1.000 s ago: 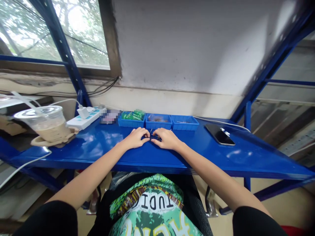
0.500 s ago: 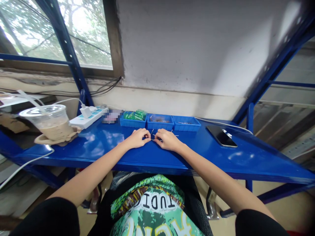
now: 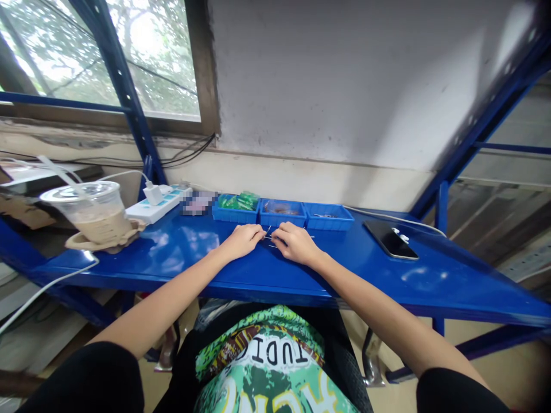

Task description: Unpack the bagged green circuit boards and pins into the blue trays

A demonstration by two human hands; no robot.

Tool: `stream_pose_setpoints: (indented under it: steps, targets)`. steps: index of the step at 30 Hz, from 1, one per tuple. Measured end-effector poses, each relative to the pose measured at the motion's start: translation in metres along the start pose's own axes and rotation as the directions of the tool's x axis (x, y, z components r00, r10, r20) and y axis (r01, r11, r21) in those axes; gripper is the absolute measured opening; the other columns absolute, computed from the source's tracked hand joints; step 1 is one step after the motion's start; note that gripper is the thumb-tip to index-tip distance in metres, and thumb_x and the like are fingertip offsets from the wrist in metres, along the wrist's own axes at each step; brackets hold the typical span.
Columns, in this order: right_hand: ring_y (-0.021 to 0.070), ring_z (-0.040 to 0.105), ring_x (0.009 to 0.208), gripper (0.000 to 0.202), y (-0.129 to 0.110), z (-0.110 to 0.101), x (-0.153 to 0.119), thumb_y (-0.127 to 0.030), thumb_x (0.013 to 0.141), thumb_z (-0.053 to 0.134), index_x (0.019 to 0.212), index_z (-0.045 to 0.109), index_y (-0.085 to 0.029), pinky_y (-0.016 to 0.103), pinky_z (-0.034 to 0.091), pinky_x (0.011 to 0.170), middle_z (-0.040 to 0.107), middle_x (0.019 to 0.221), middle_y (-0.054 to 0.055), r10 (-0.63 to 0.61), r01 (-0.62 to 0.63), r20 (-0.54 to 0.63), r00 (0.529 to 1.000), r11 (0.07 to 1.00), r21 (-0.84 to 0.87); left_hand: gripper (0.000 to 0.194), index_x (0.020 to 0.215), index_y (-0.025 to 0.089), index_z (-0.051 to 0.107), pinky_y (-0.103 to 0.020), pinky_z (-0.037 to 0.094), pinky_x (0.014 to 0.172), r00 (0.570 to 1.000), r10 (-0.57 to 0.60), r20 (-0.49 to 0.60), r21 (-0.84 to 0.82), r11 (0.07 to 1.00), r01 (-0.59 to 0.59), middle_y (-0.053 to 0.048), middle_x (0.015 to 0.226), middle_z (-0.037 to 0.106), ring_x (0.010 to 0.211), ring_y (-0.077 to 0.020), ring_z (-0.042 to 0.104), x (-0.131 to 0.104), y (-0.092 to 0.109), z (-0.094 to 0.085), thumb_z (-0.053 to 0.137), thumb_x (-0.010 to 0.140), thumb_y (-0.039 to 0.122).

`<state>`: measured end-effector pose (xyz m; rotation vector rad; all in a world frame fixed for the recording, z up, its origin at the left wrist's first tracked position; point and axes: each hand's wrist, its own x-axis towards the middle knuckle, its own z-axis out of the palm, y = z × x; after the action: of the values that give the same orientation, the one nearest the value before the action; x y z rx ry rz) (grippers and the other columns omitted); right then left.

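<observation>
Head view: thin sticks poke out between the left hand and the right hand, on or just over the table. Both hands curl; what they pinch, one cannot tell. The sticks look light, stiff, maybe slippery, best pinched mid-way.

left hand: back up, fingers bent | right hand: curled, near left | forearms: converging over table's near edge
</observation>
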<state>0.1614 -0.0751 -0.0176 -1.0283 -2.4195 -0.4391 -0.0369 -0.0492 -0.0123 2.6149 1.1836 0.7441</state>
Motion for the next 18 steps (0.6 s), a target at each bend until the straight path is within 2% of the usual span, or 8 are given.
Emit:
stream_pose_setpoints:
  steps: [6, 9, 12, 18]
  targets:
    - [0.0164, 0.049, 0.081, 0.017, -0.0016, -0.0007, 0.0012, -0.027, 0.092, 0.042, 0.095, 0.057, -0.020, 0.026, 0.035, 0.070, 0.056, 0.086, 0.006, 0.004, -0.004, -0.022, 1.000, 1.000, 0.003, 0.037, 0.069, 0.019, 0.055, -0.025, 0.041, 0.067, 1.000, -0.004, -0.008, -0.031, 1.000, 0.003, -0.002, 0.072, 0.064, 0.070, -0.0155, 0.059, -0.0016, 0.0014, -0.0008, 0.032, 0.091, 0.036]
    - [0.0163, 0.051, 0.082, 0.020, 0.0005, -0.0010, 0.0024, -0.026, 0.093, 0.038, 0.093, 0.056, -0.019, 0.026, 0.036, 0.070, 0.058, 0.086, 0.006, 0.064, -0.063, -0.027, 0.998, 0.998, 0.025, 0.030, 0.077, 0.019, 0.058, -0.024, 0.041, 0.064, 1.000, 0.009, 0.007, -0.103, 0.995, -0.008, 0.000, 0.072, 0.064, 0.067, -0.0144, 0.058, -0.0027, 0.0030, -0.0011, 0.037, 0.090, 0.037]
    - [0.0168, 0.052, 0.084, 0.024, 0.0017, -0.0029, 0.0022, -0.028, 0.094, 0.035, 0.090, 0.057, -0.018, 0.026, 0.037, 0.071, 0.058, 0.086, 0.007, 0.132, -0.130, -0.038, 0.991, 0.990, 0.044, 0.024, 0.086, 0.020, 0.058, -0.024, 0.041, 0.061, 0.999, 0.007, -0.047, -0.126, 0.992, -0.013, 0.001, 0.073, 0.063, 0.063, -0.0136, 0.055, -0.0028, 0.0056, -0.0024, 0.042, 0.087, 0.037]
    - [0.0161, 0.053, 0.086, 0.024, -0.0011, -0.0073, 0.0022, -0.033, 0.094, 0.037, 0.096, 0.058, -0.020, 0.024, 0.037, 0.072, 0.059, 0.088, 0.006, 0.118, -0.113, -0.081, 0.990, 0.991, 0.067, 0.033, 0.078, 0.019, 0.060, -0.024, 0.041, 0.065, 0.995, 0.030, -0.094, -0.113, 0.993, -0.040, -0.001, 0.072, 0.063, 0.069, -0.0148, 0.057, -0.0032, 0.0098, -0.0063, 0.035, 0.090, 0.036]
